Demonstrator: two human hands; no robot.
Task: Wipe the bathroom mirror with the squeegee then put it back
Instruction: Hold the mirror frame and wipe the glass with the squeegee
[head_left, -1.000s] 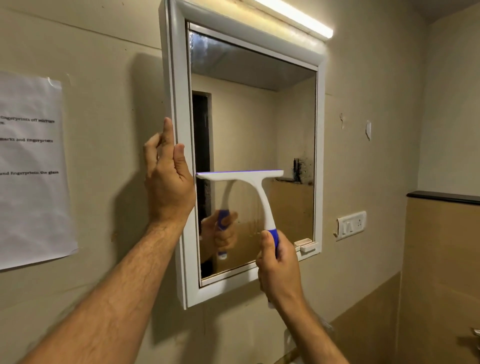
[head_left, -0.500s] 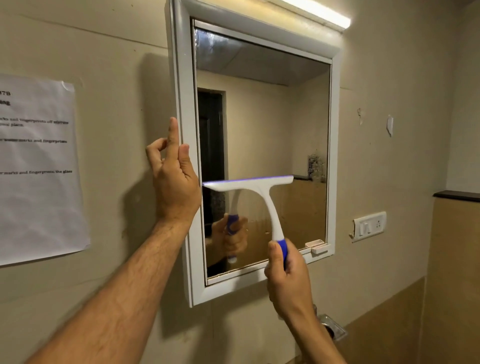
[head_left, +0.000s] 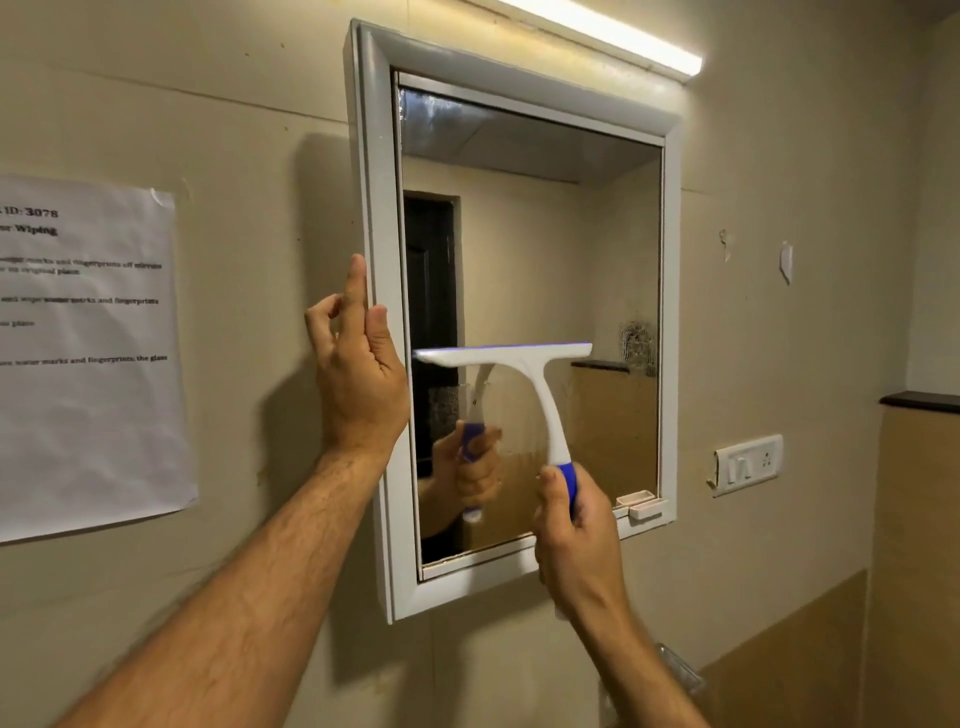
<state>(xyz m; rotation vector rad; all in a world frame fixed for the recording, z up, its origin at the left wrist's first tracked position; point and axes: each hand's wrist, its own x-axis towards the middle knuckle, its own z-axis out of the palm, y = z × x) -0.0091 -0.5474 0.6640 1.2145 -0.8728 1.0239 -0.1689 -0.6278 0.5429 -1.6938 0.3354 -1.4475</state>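
A white-framed bathroom mirror (head_left: 545, 249) hangs on the beige wall. My right hand (head_left: 576, 540) is shut on the blue grip of a white squeegee (head_left: 524, 364). Its blade lies level against the glass at the lower middle, toward the left side. My left hand (head_left: 358, 374) rests flat against the outer left edge of the mirror frame, fingers up, holding nothing. The glass below the blade looks smeared, and a dark smudge sits at its right edge. My hand and the squeegee are reflected in the mirror.
A printed paper sheet (head_left: 88, 353) is taped to the wall at left. A tube light (head_left: 613, 36) runs above the mirror. A white switch plate (head_left: 748, 465) sits to the right, with a dark ledge (head_left: 919, 401) and tan tiles beyond.
The view has shifted, so the mirror now sits further right in the frame. The squeegee blade stays at about the same height on the glass. My left hand stays on the frame.
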